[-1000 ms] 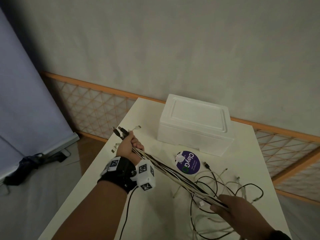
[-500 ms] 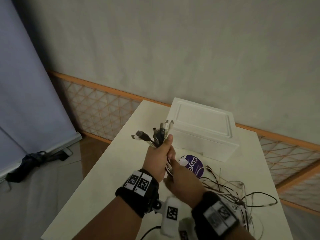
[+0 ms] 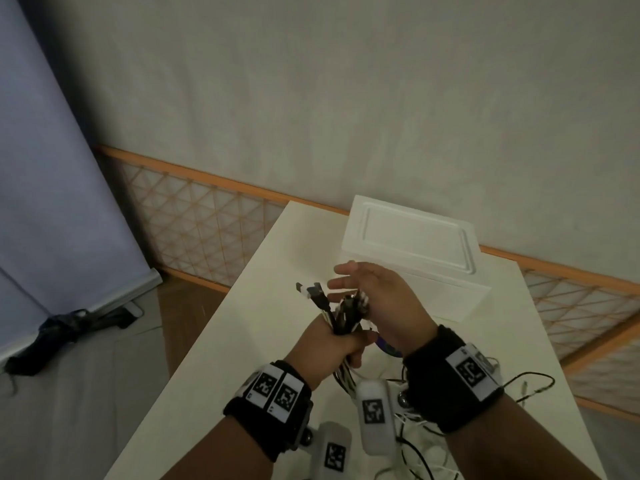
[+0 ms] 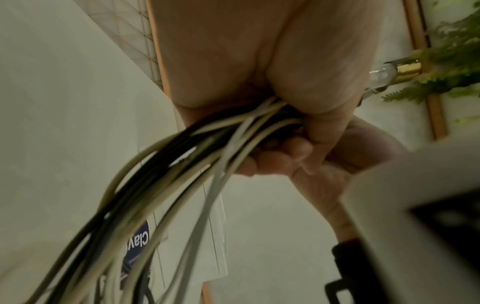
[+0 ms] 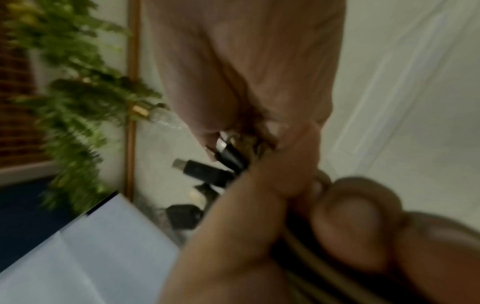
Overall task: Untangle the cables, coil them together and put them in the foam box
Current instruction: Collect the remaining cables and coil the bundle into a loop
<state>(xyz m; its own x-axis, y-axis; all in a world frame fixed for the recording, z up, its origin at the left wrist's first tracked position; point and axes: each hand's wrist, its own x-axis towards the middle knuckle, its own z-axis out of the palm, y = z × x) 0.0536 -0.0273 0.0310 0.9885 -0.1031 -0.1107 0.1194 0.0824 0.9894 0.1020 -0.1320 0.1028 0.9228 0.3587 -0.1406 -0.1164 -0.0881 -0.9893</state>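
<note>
My left hand (image 3: 341, 344) grips a bundle of black and white cables (image 3: 341, 318) in a fist, held upright above the white table (image 3: 242, 341). The plug ends (image 3: 311, 292) stick up out of the fist. In the left wrist view the cables (image 4: 182, 164) run down from my curled fingers (image 4: 280, 158). My right hand (image 3: 374, 296) rests against the plug ends just above the left fist, its fingers (image 3: 346, 270) stretched out to the left. The black plugs (image 5: 202, 170) show below its palm. Behind my hands stands the white foam box (image 3: 408, 244) with its lid on.
A purple round sticker (image 3: 388, 348) reading "Clay" lies on the table under my hands. Loose cable ends (image 3: 533, 382) trail over the table at the right. An orange lattice fence (image 3: 194, 216) runs behind the table, and a dark bundle (image 3: 52, 334) lies on the floor at the left.
A second ago my hands held the bundle stretched apart. The right hand has since slid up to the left fist and now lies with fingers extended on the plug ends.
</note>
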